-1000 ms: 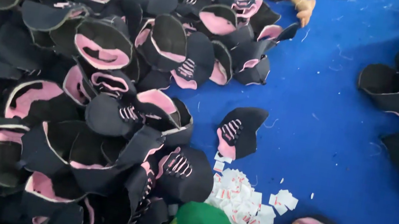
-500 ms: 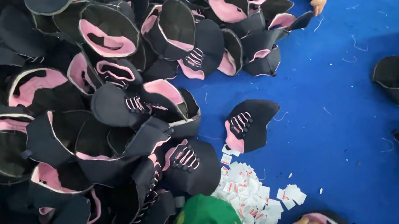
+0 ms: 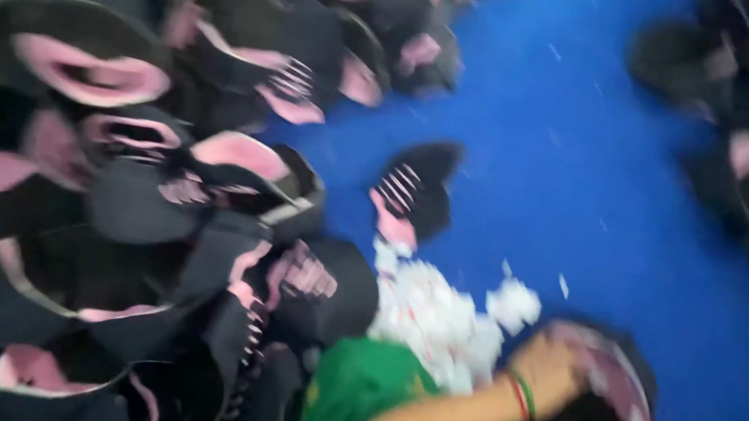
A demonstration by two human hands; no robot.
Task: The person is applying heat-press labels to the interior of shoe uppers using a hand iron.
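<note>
- Here, low and right of centre in the frame, a dark cap point(image 3: 604, 381) with a pink lining lies on the blue floor point(image 3: 587, 155).
- One hand point(image 3: 549, 370) rests against the cap's left edge, reaching in from the lower middle; motion blur hides whether its fingers grip or only touch, and which hand it is I cannot tell.
- The other hand is out of view.
- Just left of the hand sits a heap of white tags point(image 3: 438, 318).
- Further left and up, a big pile of caps point(image 3: 126, 179) fills the frame's left half.
- A lone cap point(image 3: 412, 197) lies above the tags.
</note>
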